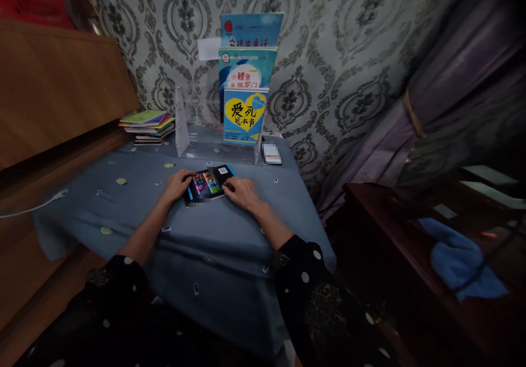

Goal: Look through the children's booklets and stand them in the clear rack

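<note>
A small dark book (pixel 207 184) with bright, colourful pictures and a white barcode label near its upper right lies on the blue-grey tablecloth. At its left edge, my left hand (pixel 178 185) grips the book with bent fingers. My right hand (pixel 243 193) has its fingers curled and closed on the right edge, near the barcode. Both hands rest low over the table. A blurred patch covers part of the book's lower edge. Behind it stands a clear acrylic book rack (pixel 201 150) with a blue and yellow book (pixel 245 116) at its front right.
Two taller books (pixel 251 30) stand behind in the rack. A stack of thin books (pixel 148 126) sits at the back left, and a small pixelated stack (pixel 272 153) beside the rack. A white cable (pixel 36 208) lies left. A blue cloth (pixel 460 260) lies on dark furniture (pixel 382 230) at right.
</note>
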Available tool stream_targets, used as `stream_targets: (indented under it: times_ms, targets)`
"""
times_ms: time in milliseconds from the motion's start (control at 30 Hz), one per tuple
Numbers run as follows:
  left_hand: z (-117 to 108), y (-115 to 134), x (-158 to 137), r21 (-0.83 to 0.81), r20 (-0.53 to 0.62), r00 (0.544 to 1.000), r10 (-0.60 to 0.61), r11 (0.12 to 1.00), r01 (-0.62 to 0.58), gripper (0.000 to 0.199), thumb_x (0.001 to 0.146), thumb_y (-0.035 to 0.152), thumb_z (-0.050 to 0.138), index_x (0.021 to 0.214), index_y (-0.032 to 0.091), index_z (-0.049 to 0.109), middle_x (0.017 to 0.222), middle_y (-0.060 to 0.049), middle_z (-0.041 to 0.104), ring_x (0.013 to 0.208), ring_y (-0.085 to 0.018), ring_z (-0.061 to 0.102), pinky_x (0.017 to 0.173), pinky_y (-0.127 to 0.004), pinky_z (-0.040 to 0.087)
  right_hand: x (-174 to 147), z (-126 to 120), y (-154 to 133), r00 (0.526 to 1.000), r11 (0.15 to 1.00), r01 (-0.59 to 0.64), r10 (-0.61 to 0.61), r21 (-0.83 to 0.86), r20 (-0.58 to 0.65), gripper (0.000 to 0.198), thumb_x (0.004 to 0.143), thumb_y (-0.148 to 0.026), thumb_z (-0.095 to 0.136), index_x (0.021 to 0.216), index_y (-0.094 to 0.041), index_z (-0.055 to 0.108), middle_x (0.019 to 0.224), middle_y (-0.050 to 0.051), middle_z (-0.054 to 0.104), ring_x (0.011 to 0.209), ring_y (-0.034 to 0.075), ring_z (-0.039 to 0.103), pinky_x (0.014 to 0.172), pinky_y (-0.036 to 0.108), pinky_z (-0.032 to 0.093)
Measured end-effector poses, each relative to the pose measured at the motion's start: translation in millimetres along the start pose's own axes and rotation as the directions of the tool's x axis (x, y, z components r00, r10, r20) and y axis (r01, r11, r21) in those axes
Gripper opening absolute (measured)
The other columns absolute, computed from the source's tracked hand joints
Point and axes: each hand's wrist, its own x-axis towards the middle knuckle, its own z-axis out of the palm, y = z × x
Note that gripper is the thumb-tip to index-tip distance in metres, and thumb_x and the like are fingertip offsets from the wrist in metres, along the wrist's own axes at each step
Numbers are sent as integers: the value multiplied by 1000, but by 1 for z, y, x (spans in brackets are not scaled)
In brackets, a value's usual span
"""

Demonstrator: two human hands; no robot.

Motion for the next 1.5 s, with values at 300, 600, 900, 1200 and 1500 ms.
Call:
stream_targets:
  times_ms: [300,600,900,1200,1500]
  targets:
    - [-4,5,-3,32,-1,1000,7,999,-7,33,88,24,47,105,19,75,105,-8,72,101,-25,65,96,-41,50,-3,0,-5,996,999,-45,46,17,-71,26,97,-31,51,98,-20,75,97,6,77,89,19,69,73,26,43]
    - [-4,12,-9,68,-52,998,17,998,-13,34,86,25,46,99,22,77,93,-6,73,88,-23,66,86,-35,52,-5,2,-3,991,996,-88,88,3,-106,26,98,-27,50,97,-18,73,100,7,75,93,19,68,79,26,45]
    - [0,21,-14,117,55,996,70,990,-77,32,90,30,47,103,24,75,95,-6,74,90,-25,66,86,-36,52,-1,9,10,990,995,-92,96,51,-98,22,96,-24,52,97,-18,73,102,8,73,99,20,65,88,29,46]
    - [14,10,-2,68,97,987,126,989,-133,39,90,27,49,122,21,69,133,-9,66,125,-29,58,109,-46,43,2,10,14,993,994,-67,74,84,-95,19,94,-24,54,99,-18,72,103,8,71,100,21,63,91,30,45]
    - [20,3,31,94,174,972,155,980,-173,39,92,25,46,123,23,69,137,-9,64,131,-29,55,108,-50,42,5,13,21,993,992,-31,45,119,-111,18,94,-23,53,100,-19,70,103,8,70,101,23,61,93,35,45]
